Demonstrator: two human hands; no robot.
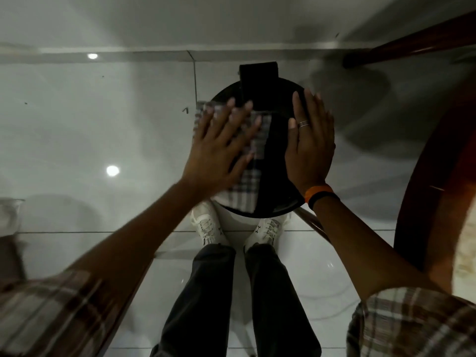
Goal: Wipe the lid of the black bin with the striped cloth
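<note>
— What does the floor [108, 130] look like?
— Glossy pale tiles with thin grout lines, mirroring two round lights [112, 170]. A pale wall [180, 19] meets it at a skirting strip.
— Any furniture?
— A dark wooden table edge [438, 155] curves down the right side, above it a wooden rail [412, 45], and soft shadows lie beside them.

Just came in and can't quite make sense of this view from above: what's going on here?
A person is standing over a black bin on a tiled floor, wiping its round lid. The left hand is spread flat on a striped cloth, pressing it on the left part of the lid. The right hand, open and flat, rests on the lid's right side, apparently steadying it. The middle of the lid is uncovered.
</note>
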